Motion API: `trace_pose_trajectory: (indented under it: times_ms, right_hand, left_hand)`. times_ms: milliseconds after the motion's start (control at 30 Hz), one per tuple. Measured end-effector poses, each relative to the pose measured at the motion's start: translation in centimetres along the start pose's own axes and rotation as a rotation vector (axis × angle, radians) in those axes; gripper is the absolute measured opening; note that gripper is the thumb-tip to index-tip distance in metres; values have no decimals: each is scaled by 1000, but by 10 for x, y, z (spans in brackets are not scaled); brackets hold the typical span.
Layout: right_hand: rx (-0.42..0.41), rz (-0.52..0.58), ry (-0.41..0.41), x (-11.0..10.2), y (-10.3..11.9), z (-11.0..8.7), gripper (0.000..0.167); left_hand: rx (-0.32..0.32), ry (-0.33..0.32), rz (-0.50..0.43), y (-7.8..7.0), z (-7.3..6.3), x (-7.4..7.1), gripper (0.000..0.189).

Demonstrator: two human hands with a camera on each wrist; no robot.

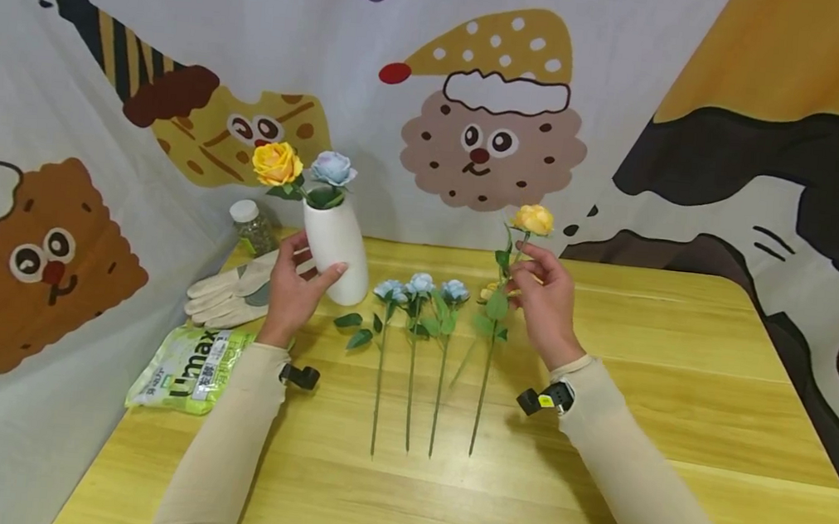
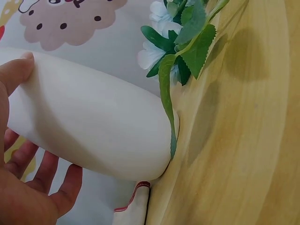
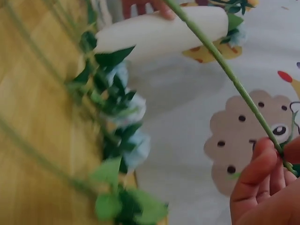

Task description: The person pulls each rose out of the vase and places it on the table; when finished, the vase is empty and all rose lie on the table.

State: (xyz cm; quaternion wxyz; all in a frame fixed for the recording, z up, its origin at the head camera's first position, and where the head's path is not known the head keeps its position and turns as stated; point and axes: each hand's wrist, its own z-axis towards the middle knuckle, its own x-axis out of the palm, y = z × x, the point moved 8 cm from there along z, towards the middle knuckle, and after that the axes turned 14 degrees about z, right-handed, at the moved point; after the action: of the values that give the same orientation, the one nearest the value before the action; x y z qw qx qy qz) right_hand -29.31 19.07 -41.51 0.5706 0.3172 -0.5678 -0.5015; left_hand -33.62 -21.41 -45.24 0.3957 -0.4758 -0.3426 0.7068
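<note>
A white vase (image 1: 336, 246) stands on the table with a yellow rose (image 1: 277, 164) and a pale blue rose (image 1: 333, 169) in its mouth. My left hand (image 1: 299, 291) holds the vase from its left side, the thumb across the front and the fingers round the far side. Between thumb and fingertips, my right hand (image 1: 547, 302) pinches the green stem (image 3: 234, 82) of another yellow rose (image 1: 533, 219), raised with its bloom up. Several pale blue roses (image 1: 421, 284) lie in a row between the hands, stems towards me. A further yellow bloom (image 1: 487, 292) shows partly behind the right hand's rose.
Left of the vase are a white-capped jar (image 1: 253, 228), pale gloves (image 1: 233, 291) and a green-and-white bag (image 1: 185, 370). Behind the wooden table (image 1: 677, 401) hangs a cartoon-printed cloth (image 1: 377, 59).
</note>
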Motion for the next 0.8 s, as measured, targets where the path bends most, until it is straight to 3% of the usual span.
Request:
trace_pose_trajectory:
  times_ms: [300,600,800]
  right_hand:
    - [117,-112,90,-40,-11,-6,34]
    - [216,-297,151,-79,-27,-18,48]
    - [295,-326,185,-94,-44,-19,50]
  left_hand:
    - [0,-2,14,-2,1,1,79]
    - [-9,0,28,-2,-1,1,78]
    - [4,-9,27,0,0,-1,78]
